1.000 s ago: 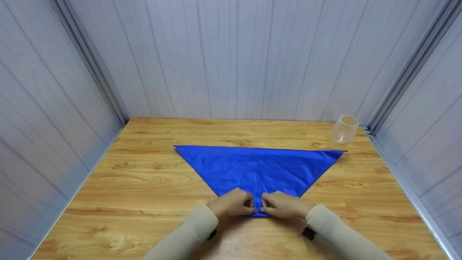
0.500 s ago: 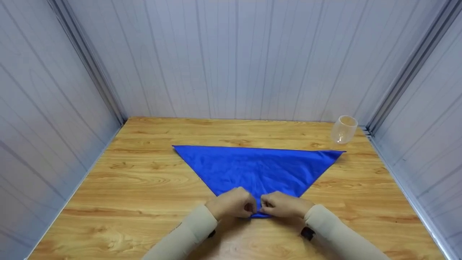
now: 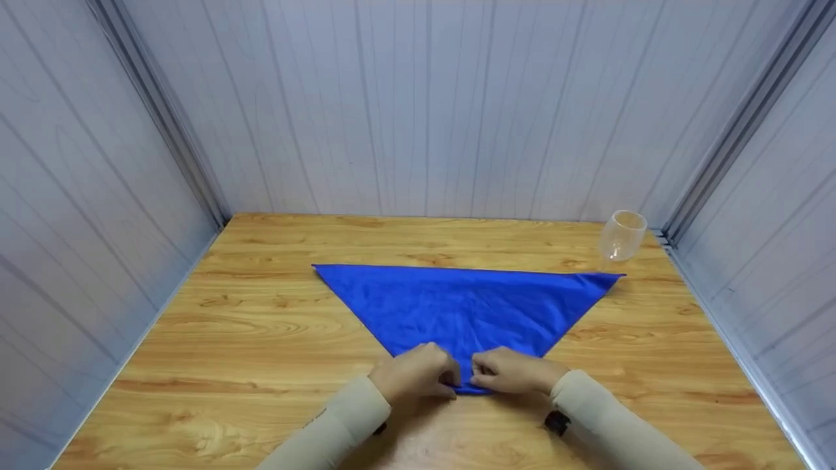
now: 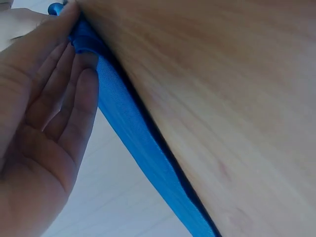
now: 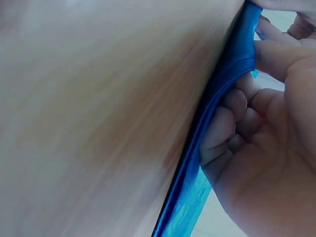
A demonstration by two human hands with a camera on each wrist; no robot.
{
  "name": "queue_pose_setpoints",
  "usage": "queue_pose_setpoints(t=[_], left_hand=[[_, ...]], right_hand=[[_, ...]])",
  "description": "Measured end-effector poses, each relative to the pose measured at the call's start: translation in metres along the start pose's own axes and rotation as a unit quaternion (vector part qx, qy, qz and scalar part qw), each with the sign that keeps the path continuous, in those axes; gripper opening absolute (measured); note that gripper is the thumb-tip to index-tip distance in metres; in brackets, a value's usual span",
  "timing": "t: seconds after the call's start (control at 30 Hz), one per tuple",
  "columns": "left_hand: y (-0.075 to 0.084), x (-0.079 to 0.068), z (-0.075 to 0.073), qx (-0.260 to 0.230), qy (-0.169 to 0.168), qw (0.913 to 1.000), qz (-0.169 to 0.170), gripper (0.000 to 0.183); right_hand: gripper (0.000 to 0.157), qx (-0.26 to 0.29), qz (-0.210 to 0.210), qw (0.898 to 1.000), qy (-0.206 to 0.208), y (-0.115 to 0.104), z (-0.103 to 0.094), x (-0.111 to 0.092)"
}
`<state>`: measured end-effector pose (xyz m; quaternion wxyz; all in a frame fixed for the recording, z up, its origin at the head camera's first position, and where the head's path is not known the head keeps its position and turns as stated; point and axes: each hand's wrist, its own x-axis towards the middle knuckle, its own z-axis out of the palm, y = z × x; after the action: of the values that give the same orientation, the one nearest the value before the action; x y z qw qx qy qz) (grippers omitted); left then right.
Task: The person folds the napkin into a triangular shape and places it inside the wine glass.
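Left hand (image 3: 417,372) and right hand (image 3: 520,370) pinched the glossy blue triangular cloth (image 3: 450,307) at its near edge, I guessed for even control (a clear rounded glass (image 3: 622,236) stood far right).

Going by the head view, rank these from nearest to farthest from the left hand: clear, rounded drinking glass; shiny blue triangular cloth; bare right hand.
1. Shiny blue triangular cloth: touching the left hand.
2. Bare right hand: close, to the right.
3. Clear, rounded drinking glass: far back, right.
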<state>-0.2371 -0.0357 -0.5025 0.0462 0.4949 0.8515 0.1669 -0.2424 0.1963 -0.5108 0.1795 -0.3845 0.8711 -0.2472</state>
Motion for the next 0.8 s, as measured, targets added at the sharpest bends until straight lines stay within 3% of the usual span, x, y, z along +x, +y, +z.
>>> queue_pose_setpoints(t=[0.3, 0.8], left_hand=[[0.001, 0.003, 0.0, 0.027, 0.007, 0.9995, -0.015, 0.006], [-0.019, 0.007, -0.002, -0.103, -0.016, 0.9905, -0.09, 0.011]], right_hand=[[0.015, 0.021, 0.01, 1.0, -0.009, 0.005, 0.003, -0.001], [0.016, 0.035, 0.002, 0.999, 0.004, 0.005, 0.001, -0.005]])
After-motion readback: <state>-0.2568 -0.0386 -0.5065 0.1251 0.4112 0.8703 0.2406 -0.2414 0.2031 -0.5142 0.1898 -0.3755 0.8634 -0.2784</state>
